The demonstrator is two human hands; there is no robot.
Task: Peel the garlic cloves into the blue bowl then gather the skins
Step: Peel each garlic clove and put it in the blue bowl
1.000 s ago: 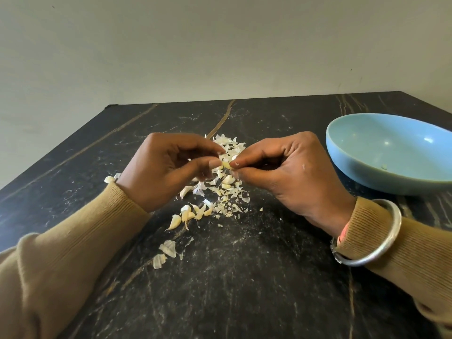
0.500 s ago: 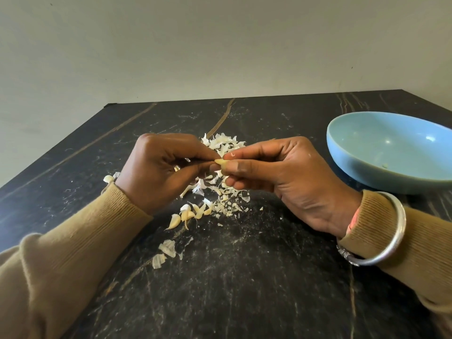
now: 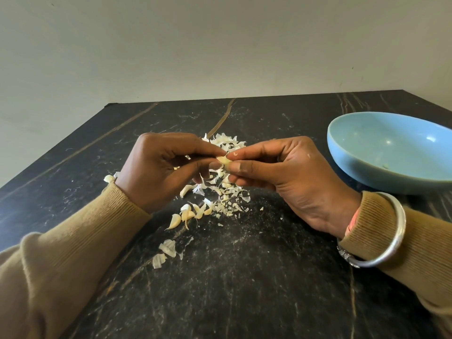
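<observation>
Between both hands, above the table's middle, is a small pale garlic clove (image 3: 224,161). My left hand (image 3: 159,170) pinches its left end with thumb and forefinger. My right hand (image 3: 291,177) pinches its right end the same way. Beneath the hands lies a scatter of white garlic skins (image 3: 228,143) and small flakes (image 3: 230,204). Several unpeeled cloves (image 3: 188,215) lie in front of my left wrist. The blue bowl (image 3: 362,167) stands at the right, apart from my right hand; only a tiny speck shows inside it.
Two larger skin pieces (image 3: 164,253) lie nearer to me on the black marbled table (image 3: 244,289). One more clove (image 3: 108,178) sits behind my left wrist. A silver bangle (image 3: 389,243) circles my right wrist. The table's far edge meets a plain wall.
Both hands stayed together over the skin pile, re-gripping and turning the clove; more of the clove now shows between the fingertips. The bowl and loose cloves did not move.
</observation>
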